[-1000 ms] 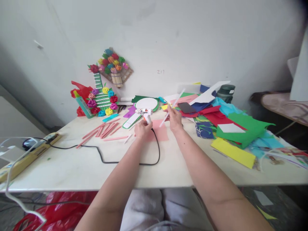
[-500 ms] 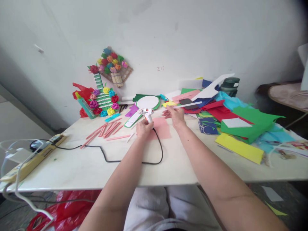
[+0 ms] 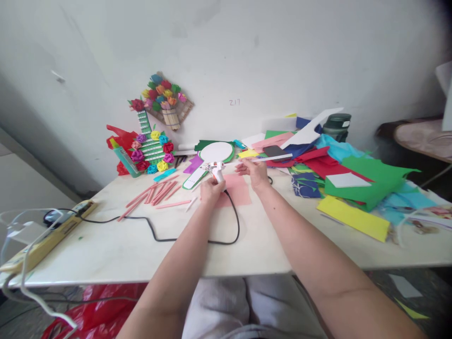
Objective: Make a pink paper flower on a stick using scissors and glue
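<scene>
My left hand (image 3: 211, 192) is closed around a white hot glue gun (image 3: 219, 175), its nozzle pointing left; a black cord runs from its grip. In my right hand (image 3: 259, 176) a thin white strip (image 3: 277, 157) is pinched between thumb and finger, one end reaching right, the other toward the glue gun. Beneath both hands lies a pink paper sheet (image 3: 236, 192). Just behind them is a white round cut-out (image 3: 216, 151) with a green edge. A white strip-shaped piece (image 3: 195, 179), also green-edged, lies left of the glue gun. Several rolled pink paper sticks (image 3: 164, 192) are scattered farther left.
A power strip (image 3: 52, 235) lies at the left table edge. Paper-flower crafts (image 3: 155, 146) and a glue bottle (image 3: 125, 157) stand at the back left. Coloured paper (image 3: 374, 179), a phone (image 3: 276, 151) and a dark green bottle (image 3: 337, 126) crowd the right side.
My right hand has shifted slightly left with the white strip, bringing it closer to the glue gun. My left hand still holds the glue gun in nearly the same place.
</scene>
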Available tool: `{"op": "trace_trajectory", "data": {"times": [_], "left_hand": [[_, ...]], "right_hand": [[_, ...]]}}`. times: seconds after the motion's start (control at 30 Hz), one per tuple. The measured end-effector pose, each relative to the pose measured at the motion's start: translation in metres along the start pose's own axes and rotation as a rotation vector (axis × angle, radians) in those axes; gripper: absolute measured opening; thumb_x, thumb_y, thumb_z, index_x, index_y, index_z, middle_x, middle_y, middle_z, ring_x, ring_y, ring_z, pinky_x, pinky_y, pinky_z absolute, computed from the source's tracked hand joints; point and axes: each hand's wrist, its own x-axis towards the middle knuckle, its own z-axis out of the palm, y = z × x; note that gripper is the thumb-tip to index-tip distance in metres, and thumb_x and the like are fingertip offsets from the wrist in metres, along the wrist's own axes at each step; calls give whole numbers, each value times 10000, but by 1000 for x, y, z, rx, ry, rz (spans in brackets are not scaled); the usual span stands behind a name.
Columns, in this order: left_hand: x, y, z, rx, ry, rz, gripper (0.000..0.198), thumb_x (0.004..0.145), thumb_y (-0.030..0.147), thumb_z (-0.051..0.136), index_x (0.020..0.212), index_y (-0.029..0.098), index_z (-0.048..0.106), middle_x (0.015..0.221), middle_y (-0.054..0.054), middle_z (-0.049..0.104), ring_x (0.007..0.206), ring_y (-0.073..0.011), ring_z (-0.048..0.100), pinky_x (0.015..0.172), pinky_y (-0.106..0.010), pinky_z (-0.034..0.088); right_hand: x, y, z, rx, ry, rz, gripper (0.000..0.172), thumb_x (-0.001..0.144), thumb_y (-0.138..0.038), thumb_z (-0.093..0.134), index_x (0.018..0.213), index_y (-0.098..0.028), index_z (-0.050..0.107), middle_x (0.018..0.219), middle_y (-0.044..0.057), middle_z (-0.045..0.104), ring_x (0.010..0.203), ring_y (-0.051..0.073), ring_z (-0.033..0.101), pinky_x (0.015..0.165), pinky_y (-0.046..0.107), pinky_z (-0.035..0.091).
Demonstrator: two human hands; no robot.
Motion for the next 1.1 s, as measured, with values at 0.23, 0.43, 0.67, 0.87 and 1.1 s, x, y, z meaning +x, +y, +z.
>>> {"op": "trace_trajectory", "data": {"times": [0.23,0.43,0.67,0.87,1.1], "left_hand": [[-1,2,0,15,-14,-6,235,608,403,584,564,172,586,516,7,546,541,-124,522,523,-234,334],[-1,2,-1,64,-15,-3,231,615,409,575,583,182,597,543,-4,571,573,-139,543,528,-238,336],[-4,9,-3,160,-5,-21,195,625,383,574,598,193,610,576,-13,596,618,-156,569,546,-245,351],[-4,10,-3,196,0,-8,204,637,391,567,606,194,606,581,-22,596,620,-165,568,553,-257,349],[-1,5,0,253,127,-5,215,663,415,547,664,204,588,645,-40,635,665,-189,593,570,-270,345]], "right_hand": [[-1,2,-1,-19,-24,-24,205,644,-332,644,709,-149,580,558,5,639,475,123,611,428,200,474],[-1,3,-1,-10,-26,-24,212,648,-344,652,704,-153,578,557,3,639,482,121,616,425,191,470],[-1,3,0,-24,-33,-39,282,651,-405,686,704,-149,581,551,-1,630,471,117,611,428,196,485],[0,7,0,-41,-27,-56,314,648,-431,698,697,-131,615,573,21,647,484,119,615,434,200,500],[0,13,3,-54,35,-22,302,642,-416,702,625,-123,634,593,42,665,477,106,607,433,185,495]]}}
